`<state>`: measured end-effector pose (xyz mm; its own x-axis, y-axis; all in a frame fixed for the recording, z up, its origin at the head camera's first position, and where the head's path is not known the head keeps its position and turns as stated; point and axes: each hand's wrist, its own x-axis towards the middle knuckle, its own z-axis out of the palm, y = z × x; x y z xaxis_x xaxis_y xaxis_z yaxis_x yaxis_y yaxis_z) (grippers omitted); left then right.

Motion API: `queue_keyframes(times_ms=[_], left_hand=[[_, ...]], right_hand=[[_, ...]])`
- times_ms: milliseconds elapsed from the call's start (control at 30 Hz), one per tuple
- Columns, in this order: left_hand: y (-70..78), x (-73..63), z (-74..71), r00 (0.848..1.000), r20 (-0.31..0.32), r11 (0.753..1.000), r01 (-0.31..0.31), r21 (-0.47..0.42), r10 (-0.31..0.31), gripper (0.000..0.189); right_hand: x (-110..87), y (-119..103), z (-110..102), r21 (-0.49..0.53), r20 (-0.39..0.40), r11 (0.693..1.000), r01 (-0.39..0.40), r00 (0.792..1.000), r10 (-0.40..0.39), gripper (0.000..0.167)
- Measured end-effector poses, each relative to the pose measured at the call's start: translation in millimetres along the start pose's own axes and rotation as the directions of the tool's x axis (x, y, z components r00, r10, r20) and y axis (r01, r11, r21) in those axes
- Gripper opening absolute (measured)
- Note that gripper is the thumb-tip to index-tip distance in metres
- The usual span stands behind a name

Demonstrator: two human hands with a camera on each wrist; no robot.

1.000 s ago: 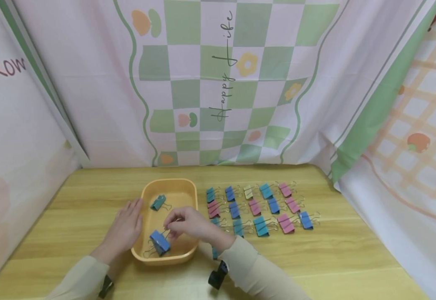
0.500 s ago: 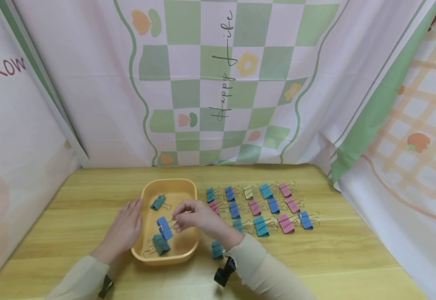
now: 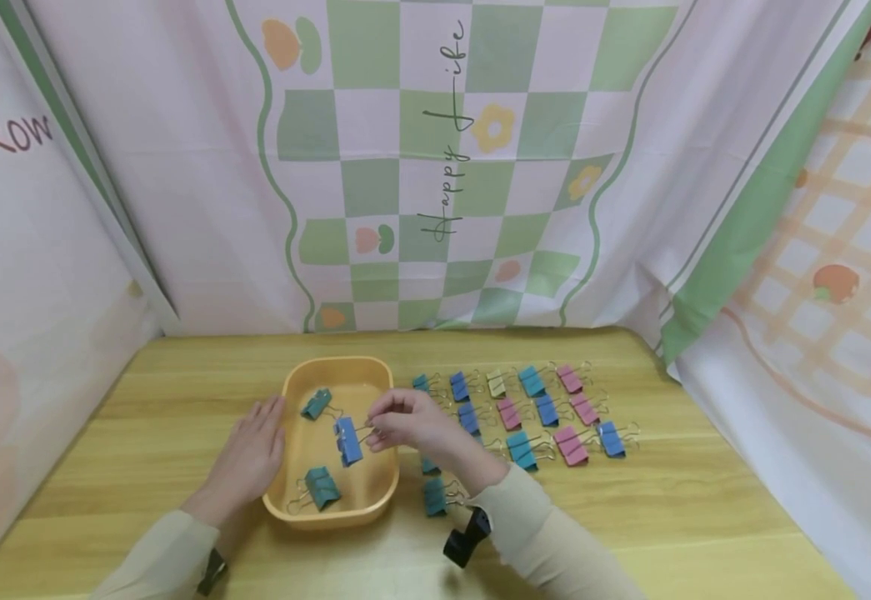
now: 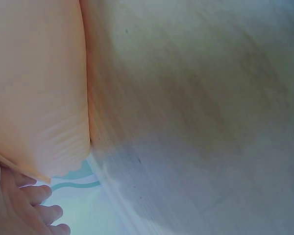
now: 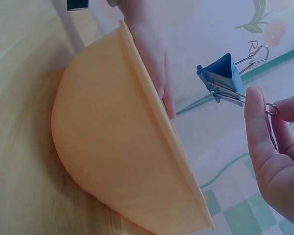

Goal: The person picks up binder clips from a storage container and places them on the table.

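Note:
Between the thumb and fingertips of my right hand point(image 3: 418, 427) is one wire handle of a blue binder clip point(image 3: 347, 442). The right wrist view shows that clip point(image 5: 224, 78) raised above the rim, its other wire handle sticking out free. Below it, two dark green binder clips lie in a yellow plastic tub: one green clip point(image 3: 317, 404) toward the back, the other green clip point(image 3: 322, 487) near the front. My left hand point(image 3: 249, 450) rests against the left rim of the tub point(image 3: 285, 521), its fingers extended. In the left wrist view, the fingers point(image 4: 36, 195) show beside the tub wall.
Right of the tub, several binder clips in pink, blue, teal and yellow lie in rows on the wooden table point(image 3: 630, 525). A teal clip point(image 3: 435, 497) lies by the right wrist, in front of those rows. A patterned curtain point(image 3: 450, 167) hangs behind the table.
My right hand has lifted the blue binder clip off the front green clip and carried it away from me and to the right. My left hand has stayed in place.

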<state>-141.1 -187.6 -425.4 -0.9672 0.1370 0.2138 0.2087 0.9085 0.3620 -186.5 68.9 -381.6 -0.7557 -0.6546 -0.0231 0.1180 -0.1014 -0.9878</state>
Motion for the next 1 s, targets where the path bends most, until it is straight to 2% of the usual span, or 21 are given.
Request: queue_keyframes(times_ms=[233,567,833,1000], left_hand=[[-0.6,0.5,0.8,1.0,-0.005,1.0,-0.01,0.007,0.01,0.049],[-1.7,0.7,1.6,1.0,-0.005,1.0,-0.009,0.011,0.009,0.048],[-0.3,0.5,0.2,1.0,-0.004,1.0,-0.007,0.008,0.007,0.048],[0.3,0.3,-0.8,1.0,0.004,1.0,-0.003,0.008,0.003,0.049]], right_hand=[[-9.9,-5.4,-10.0,0.015,-0.058,1.0,-0.018,0.998,0.019,0.004],[-23.1,-5.2,-30.3,-0.012,-0.087,1.0,0.021,0.996,-0.022,0.005],[-35.5,-3.1,-47.2,-0.018,-0.107,1.0,0.019,0.994,-0.021,0.011],[-44.0,-0.7,-55.6,-0.061,-0.129,0.998,0.009,0.991,-0.017,0.016]])
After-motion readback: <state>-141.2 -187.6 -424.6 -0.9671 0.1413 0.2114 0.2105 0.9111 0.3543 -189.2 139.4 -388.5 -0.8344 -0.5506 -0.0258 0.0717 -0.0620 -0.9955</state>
